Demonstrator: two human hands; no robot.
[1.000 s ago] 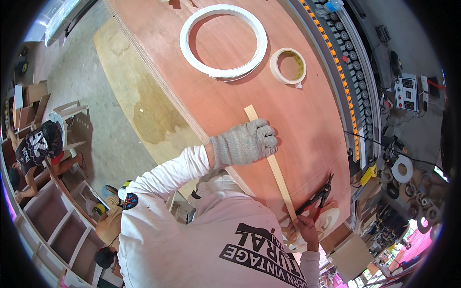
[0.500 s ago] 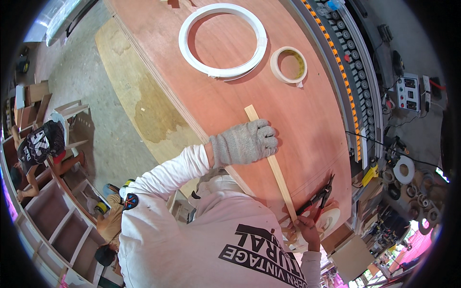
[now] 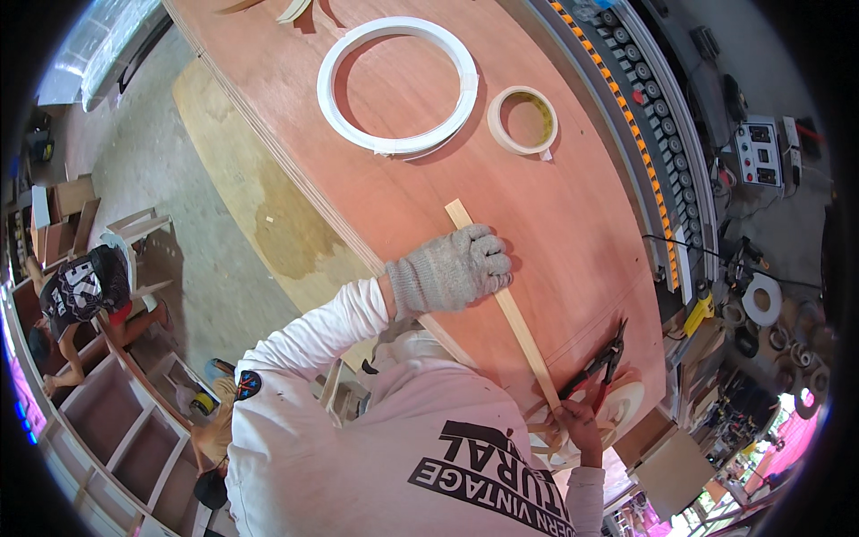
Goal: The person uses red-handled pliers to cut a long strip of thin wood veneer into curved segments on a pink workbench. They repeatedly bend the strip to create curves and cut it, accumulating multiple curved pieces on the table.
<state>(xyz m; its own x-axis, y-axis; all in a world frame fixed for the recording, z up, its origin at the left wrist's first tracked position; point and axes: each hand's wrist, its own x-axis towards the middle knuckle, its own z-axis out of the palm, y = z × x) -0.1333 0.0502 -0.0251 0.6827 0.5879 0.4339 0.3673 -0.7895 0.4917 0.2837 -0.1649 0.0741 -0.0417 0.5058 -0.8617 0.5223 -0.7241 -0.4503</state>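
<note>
The left hand (image 3: 452, 268), in a grey knitted work glove, lies flat on a long thin strip of pale wood (image 3: 501, 300), with the fingers curled down over its upper part and pressing it on the large reddish-brown plywood sheet (image 3: 573, 224). The strip runs diagonally from near the middle of the sheet down to the bare right hand (image 3: 580, 428), which is closed around its lower end; the exact position of those fingers I cannot tell. Just beside this hand lie pliers with red and black handles (image 3: 598, 367), and a round pale disc (image 3: 622, 398) is partly under them.

Higher on the sheet rests a big white flat ring (image 3: 333, 107), and just right of it a smaller roll of cream tape (image 3: 497, 130). Along the right edge stands a machine with a row of dark rollers and an orange strip (image 3: 658, 134). Far right is a grey control box (image 3: 759, 152) with small buttons. At the left, another person in a black printed shirt (image 3: 76, 291) sits among wooden frames.
</note>
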